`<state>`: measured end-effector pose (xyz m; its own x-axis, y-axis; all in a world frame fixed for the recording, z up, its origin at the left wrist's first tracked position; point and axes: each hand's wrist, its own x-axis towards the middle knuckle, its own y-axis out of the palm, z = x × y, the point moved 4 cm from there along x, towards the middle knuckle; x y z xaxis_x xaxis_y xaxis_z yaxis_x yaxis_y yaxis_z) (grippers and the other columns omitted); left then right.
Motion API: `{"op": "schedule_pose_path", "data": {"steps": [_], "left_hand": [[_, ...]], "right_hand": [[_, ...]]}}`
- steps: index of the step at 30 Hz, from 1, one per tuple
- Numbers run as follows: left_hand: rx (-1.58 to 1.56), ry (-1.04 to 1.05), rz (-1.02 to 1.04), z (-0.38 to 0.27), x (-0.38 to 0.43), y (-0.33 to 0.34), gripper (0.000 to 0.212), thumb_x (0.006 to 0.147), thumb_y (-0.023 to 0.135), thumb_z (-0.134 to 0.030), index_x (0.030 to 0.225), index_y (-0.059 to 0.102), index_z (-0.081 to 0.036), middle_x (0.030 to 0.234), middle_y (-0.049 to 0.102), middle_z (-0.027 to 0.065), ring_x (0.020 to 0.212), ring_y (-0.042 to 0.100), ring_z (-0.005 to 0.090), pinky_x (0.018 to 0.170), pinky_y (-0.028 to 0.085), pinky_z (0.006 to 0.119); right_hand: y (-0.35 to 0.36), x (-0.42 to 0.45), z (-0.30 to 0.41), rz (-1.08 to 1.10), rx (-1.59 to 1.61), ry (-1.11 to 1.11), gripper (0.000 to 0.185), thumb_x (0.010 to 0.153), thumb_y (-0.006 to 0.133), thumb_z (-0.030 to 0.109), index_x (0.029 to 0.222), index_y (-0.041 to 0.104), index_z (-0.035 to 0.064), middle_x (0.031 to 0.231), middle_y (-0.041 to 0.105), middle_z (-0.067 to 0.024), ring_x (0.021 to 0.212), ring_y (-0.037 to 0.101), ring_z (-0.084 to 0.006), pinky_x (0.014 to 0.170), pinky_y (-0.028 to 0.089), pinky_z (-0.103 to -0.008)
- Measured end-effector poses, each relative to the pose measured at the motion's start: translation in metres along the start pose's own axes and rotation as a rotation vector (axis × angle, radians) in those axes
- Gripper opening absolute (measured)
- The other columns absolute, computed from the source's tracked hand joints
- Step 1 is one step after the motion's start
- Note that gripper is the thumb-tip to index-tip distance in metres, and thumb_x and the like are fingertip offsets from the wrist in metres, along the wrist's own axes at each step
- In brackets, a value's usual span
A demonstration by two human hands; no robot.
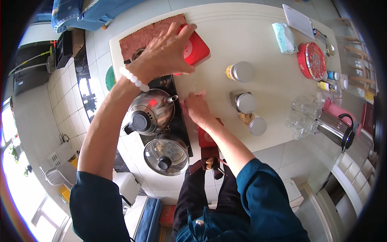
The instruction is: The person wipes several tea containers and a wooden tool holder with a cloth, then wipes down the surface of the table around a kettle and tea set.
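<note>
My left hand (169,50) is spread across a red box (198,48) bearing writing, thumb on its near side and fingers on its far side. It hides much of the box. Blurred, my right hand (196,107) is over the table beside the black double cooktop (183,127); whether it holds anything is unclear. On the cooktop stand a steel kettle (151,109) with a black lid and a glass-lidded pot (166,155). Partly under my right forearm lies a second red box (207,139), with a dark red holder (210,152) containing brushes at the table edge.
Silver-lidded jars (243,72) stand mid-table on the pale table (211,18). A brown cloth (151,33) lies at the far left. Toward the right are a tissue pack (284,37), a round red tin (311,60), glass mugs (302,115) and a steel electric kettle (335,128).
</note>
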<state>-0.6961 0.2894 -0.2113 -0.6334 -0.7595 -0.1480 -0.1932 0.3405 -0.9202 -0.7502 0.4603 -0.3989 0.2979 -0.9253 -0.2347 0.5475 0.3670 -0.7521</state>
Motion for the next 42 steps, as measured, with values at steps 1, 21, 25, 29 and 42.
{"op": "schedule_pose_path", "data": {"steps": [1,21,25,29,42], "left_hand": [[0.02,-0.035,0.087,-0.003,0.003,0.005,0.097,0.058,0.08,-0.027,0.142,0.036,-0.008,0.132,0.042,0.0188,0.123,0.046,0.0376,0.096,0.047,0.045],[0.148,0.137,0.371,-0.016,0.019,0.09,0.105,0.054,0.08,-0.021,0.147,0.032,-0.02,0.131,0.042,0.0203,0.123,0.044,0.0399,0.104,0.039,0.046],[0.147,0.101,0.409,-0.01,0.019,0.098,0.109,0.053,0.083,-0.022,0.148,0.031,-0.022,0.136,0.038,0.021,0.13,0.039,0.0411,0.109,0.036,0.047],[0.135,0.105,0.422,-0.008,0.02,0.102,0.111,0.052,0.084,-0.022,0.149,0.029,-0.022,0.138,0.036,0.0208,0.132,0.037,0.0417,0.11,0.035,0.047],[0.164,0.081,0.535,-0.007,0.018,0.117,0.115,0.054,0.087,-0.025,0.15,0.025,-0.024,0.132,0.039,0.0186,0.123,0.043,0.0397,0.103,0.04,0.047]], "right_hand": [[-0.001,-0.012,-0.004,0.031,0.124,0.132,0.006,0.08,0.066,0.016,0.077,0.069,0.0116,0.095,0.061,-0.0164,0.086,0.063,-0.0341,0.081,0.05,-0.0511],[-0.037,-0.03,-0.049,-0.287,-0.054,0.371,0.009,0.076,0.064,0.001,0.084,0.065,0.0049,0.095,0.059,-0.015,0.089,0.062,-0.0326,0.074,0.053,-0.0416],[-0.035,-0.031,-0.05,-0.113,-0.106,0.344,0.016,0.077,0.068,0.007,0.092,0.066,0.0054,0.1,0.058,-0.012,0.094,0.063,-0.0307,0.071,0.058,-0.0372],[-0.037,-0.047,-0.057,-0.095,-0.103,0.319,0.012,0.078,0.068,0.009,0.089,0.066,0.005,0.099,0.059,-0.0115,0.095,0.063,-0.029,0.07,0.058,-0.036],[-0.048,-0.088,-0.061,-0.265,0.955,0.622,0.022,0.095,0.044,0.006,0.099,0.062,-0.005,0.088,0.063,-0.0103,0.064,0.064,-0.0143,0.046,0.052,-0.0259]]}}
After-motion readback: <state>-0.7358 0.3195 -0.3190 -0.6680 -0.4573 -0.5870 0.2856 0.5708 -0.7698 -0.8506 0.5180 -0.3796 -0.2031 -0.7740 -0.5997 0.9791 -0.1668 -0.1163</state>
